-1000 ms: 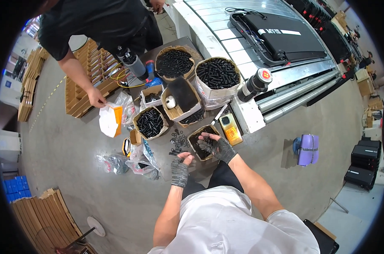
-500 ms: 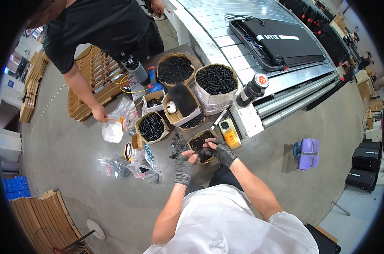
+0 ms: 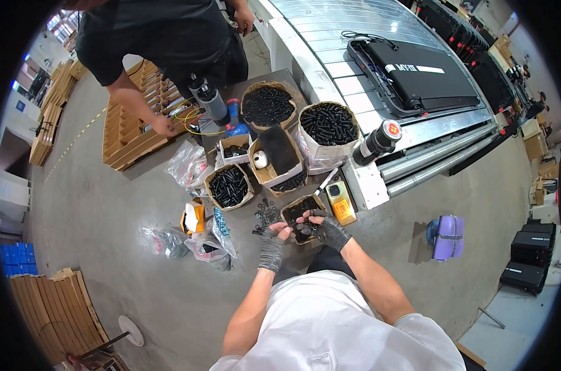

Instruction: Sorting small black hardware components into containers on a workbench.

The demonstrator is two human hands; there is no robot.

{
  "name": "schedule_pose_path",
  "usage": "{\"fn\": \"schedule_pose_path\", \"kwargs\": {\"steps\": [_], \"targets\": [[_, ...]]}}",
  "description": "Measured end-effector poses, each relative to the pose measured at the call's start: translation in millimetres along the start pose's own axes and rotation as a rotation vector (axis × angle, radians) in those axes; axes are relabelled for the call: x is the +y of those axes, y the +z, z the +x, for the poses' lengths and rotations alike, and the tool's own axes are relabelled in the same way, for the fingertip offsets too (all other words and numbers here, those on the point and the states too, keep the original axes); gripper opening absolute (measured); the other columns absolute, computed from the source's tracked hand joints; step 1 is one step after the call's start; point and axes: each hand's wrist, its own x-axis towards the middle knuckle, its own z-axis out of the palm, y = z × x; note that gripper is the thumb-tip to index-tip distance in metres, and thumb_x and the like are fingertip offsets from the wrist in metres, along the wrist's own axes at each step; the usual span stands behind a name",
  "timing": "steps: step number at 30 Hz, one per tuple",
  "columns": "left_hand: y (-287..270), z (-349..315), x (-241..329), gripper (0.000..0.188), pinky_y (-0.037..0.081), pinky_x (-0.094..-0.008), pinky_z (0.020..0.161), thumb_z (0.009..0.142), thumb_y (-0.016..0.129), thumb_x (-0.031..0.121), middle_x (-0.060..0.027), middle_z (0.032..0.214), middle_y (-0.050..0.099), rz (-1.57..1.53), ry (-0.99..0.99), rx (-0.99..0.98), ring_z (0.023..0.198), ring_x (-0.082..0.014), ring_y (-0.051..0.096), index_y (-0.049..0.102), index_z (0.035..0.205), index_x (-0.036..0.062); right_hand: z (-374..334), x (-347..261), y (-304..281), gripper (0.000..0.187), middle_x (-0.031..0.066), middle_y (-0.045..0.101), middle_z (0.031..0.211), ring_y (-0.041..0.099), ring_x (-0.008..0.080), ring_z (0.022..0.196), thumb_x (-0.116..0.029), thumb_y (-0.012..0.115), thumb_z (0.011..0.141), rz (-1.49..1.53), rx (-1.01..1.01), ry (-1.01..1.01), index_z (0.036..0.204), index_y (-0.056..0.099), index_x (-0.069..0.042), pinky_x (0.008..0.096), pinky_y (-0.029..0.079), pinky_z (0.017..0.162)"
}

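The small cardboard box of black screws sits on the floor just ahead of me. My gloved right hand curls over its near edge, and I cannot tell what it grips. My left hand pinches something small beside it. Loose black washers lie left of the box, a yellow bottle right of it.
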Motion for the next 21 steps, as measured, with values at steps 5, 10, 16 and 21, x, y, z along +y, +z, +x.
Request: {"fn": "schedule_pose_path", "kwargs": {"steps": [5,10,16,21], "targets": [[0.2,4.7,-6.2,0.018,0.049,-0.0252,0.077,0.086,0.067,0.007,-0.0038,0.088,0.066,0.011,0.059,-0.02,0.08,-0.0116,0.06,0.063,0.103,0.0026,1.4,2.4,8.5,0.027,0.019,0.062,0.111,0.061,0.0288,0.106,-0.006,0.059,0.088,-0.092,0.088,-0.016,0.114,0.056,0.001,0.0386,0.053,0.091],[13.7,-0.6,10.1,0.017,0.048,-0.0248,0.075,0.085,0.068,0.008,-0.0032,0.086,0.064,0.068,0.154,0.008,0.078,-0.011,0.059,0.063,0.101,0.0021,3.2,2.6,1.1,0.03,0.0188,0.061,0.114,0.059,0.0286,0.11,-0.005,0.058,0.089,-0.094,0.067,-0.033,0.118,0.053,0.001,0.0387,0.052,0.093],[17.4,0.1,6.7,0.017,0.048,-0.025,0.073,0.085,0.069,0.008,-0.0043,0.085,0.064,0.168,0.239,0.012,0.077,-0.0115,0.059,0.063,0.1,0.0012,1.5,-0.5,9.6,0.037,0.0169,0.057,0.124,0.056,0.0272,0.114,-0.006,0.058,0.089,-0.009,0.011,-0.036,0.125,0.05,-0.001,0.0378,0.046,0.1],[19.1,11.5,-12.7,0.018,0.049,-0.0254,0.07,0.085,0.069,0.009,-0.0051,0.086,0.065,0.176,0.198,0.013,0.075,-0.0122,0.06,0.063,0.1,0.0006,4.3,3.5,7.0,0.036,0.0157,0.055,0.129,0.054,0.0269,0.118,-0.008,0.057,0.09,0.024,-0.013,-0.036,0.125,0.051,-0.002,0.0385,0.044,0.103]]}}
